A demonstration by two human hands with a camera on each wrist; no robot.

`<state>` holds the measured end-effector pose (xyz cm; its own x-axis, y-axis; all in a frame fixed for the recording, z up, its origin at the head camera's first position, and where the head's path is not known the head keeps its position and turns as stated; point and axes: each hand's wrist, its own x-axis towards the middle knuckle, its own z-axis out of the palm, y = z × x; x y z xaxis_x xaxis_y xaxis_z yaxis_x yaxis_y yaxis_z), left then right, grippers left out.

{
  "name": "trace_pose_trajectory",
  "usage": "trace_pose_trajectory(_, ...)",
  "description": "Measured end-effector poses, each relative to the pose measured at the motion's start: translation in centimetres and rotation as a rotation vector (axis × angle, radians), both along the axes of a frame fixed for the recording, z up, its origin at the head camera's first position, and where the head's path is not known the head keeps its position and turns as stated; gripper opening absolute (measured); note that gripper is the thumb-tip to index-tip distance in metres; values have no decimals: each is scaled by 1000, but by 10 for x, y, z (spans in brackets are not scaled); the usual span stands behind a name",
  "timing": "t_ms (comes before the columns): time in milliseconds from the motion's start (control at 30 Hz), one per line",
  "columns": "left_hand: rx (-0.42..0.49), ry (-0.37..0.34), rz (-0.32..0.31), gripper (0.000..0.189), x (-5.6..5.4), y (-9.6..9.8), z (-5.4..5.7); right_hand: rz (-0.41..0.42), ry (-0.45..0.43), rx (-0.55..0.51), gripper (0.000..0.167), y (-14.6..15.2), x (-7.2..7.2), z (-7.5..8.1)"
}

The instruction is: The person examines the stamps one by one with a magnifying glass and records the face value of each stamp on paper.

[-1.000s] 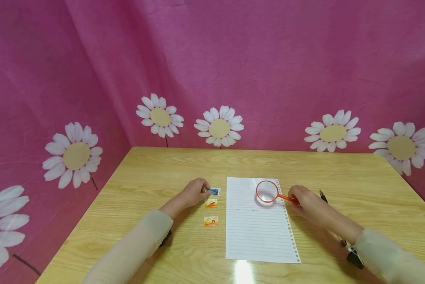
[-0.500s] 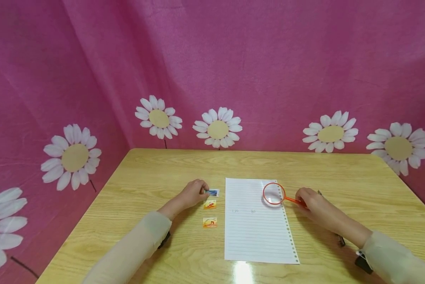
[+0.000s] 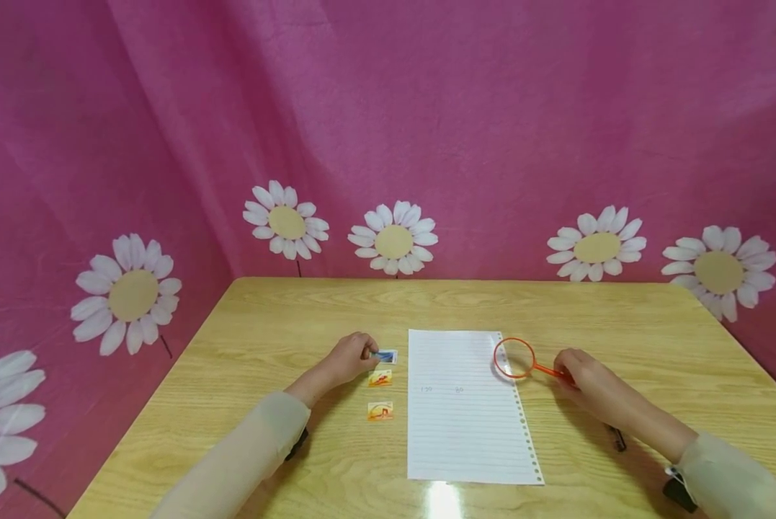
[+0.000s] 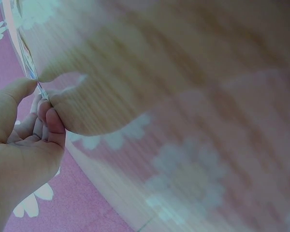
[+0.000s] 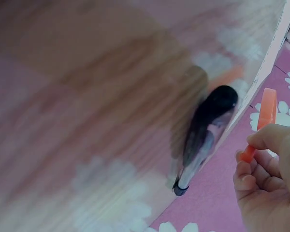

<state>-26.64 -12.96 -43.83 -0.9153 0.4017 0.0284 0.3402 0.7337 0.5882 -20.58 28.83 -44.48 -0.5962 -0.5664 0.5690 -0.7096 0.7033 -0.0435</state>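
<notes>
Towards the far part of the table, my left hand (image 3: 351,358) holds the left edge of a small blue-and-white stamp (image 3: 388,357) between thumb and fingers. The left wrist view shows this hand (image 4: 31,121) low at the tabletop, its fingers curled in. Two yellow-and-red stamps, an upper one (image 3: 380,378) and a lower one (image 3: 380,411), lie below the blue one. My right hand (image 3: 591,382) grips the orange handle of a magnifying glass (image 3: 535,366). Its round lens is held over the right margin of a lined sheet (image 3: 472,440), on which faint pencilled numbers show.
A pen (image 5: 203,137) with a black grip lies on the table by the right hand; in the head view the right forearm partly covers it (image 3: 617,437). Bare wood (image 3: 323,306) runs along the back of the table (image 3: 186,447). A pink flowered curtain (image 3: 491,144) hangs behind.
My right hand has moved the magnifying glass rightwards, from over the sheet to its punched right edge. The left hand stays at the blue stamp. The head view has shifted slightly.
</notes>
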Motion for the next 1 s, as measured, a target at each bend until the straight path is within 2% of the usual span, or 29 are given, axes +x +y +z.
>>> trace_pose_trajectory(100,5,-8,-6,8,0,0,-1,-37,-17,1,43,2,3,0)
trace_pose_trajectory(200,15,-20,-7,8,0,0,-1,-59,-27,-2,43,4,4,0)
trace_pose_trajectory(400,17,-35,4,8,1,0,0,-49,-31,-10,43,13,6,0)
trace_pose_trajectory(500,17,-33,8,8,1,0,0,-37,-14,-13,27,18,6,-1)
trace_pose_trajectory(533,18,-32,11,8,1,0,-1,-30,-9,-17,26,20,6,-1)
trace_pose_trajectory(700,10,-24,21,8,1,1,-2,-7,14,-29,47,27,7,-2)
trace_pose_trajectory(900,24,-28,19,7,1,1,0,-23,21,-28,49,32,8,-4)
trace_pose_trajectory(1000,26,-32,20,7,2,2,1,-27,10,-39,41,32,10,-5)
